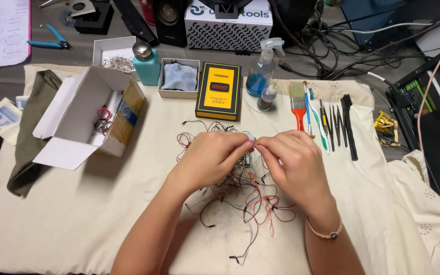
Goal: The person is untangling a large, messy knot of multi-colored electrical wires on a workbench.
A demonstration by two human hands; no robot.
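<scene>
Head view gives me a cream cloth [77,219] spread over the bench, with bare room in front of my arms and to the lower left; its right edge drops off in folds near the dark equipment. My left hand [211,158] and right hand [294,163] meet at mid-cloth, both closed in a pinch on strands of a tangle of thin jumper wires [245,196], fingertips nearly touching just above the pile. The tangle lies directly beneath and in front of my hands, red and black leads spilling toward me; it has no single long axis, though loose ends trail toward the near edge.

To the left, an open white cardboard box [85,119] lies on its side, mouth up-left, beside a folded olive cloth [29,137]. Behind my hands sits a yellow-and-black case [219,90], then a blue spray bottle [262,69] and a small dark bottle [268,97]. To the right, a red-handled brush [298,107] and a row of tweezers and tools [338,127] lie lengthwise, pointing away from me, close to my right hand.
</scene>
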